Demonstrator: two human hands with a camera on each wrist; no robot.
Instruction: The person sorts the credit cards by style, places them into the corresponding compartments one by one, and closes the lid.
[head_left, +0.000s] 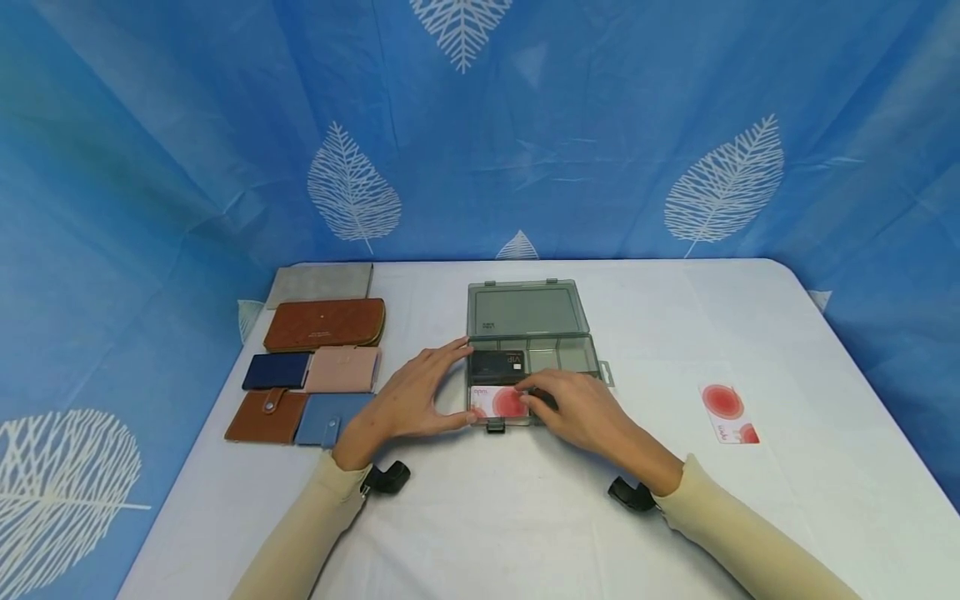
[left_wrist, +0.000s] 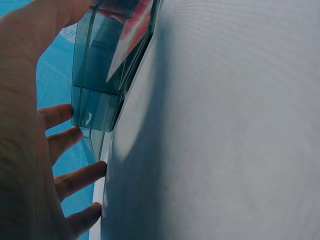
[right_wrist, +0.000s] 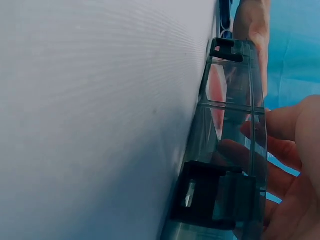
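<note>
A translucent grey-green divided plastic box (head_left: 528,310) lies with its lid folded back. A black VIP card (head_left: 495,365) lies inside it; in front is a red and white card (head_left: 491,402), tilted in the left wrist view. My left hand (head_left: 420,396) touches the box's left side, fingers spread and fairly straight, thumb at the front left corner. My right hand (head_left: 573,408) reaches over the front right of the box and pinches the red and white card's right end between thumb and fingers. In the right wrist view those fingertips (right_wrist: 232,145) show through the clear wall.
On the left lie a grey wallet (head_left: 318,283), a brown zip wallet (head_left: 324,324), a navy one (head_left: 276,372), a pink one (head_left: 342,370), a brown snap one (head_left: 266,418) and a blue one (head_left: 330,415). Another red and white card (head_left: 729,413) lies at the right.
</note>
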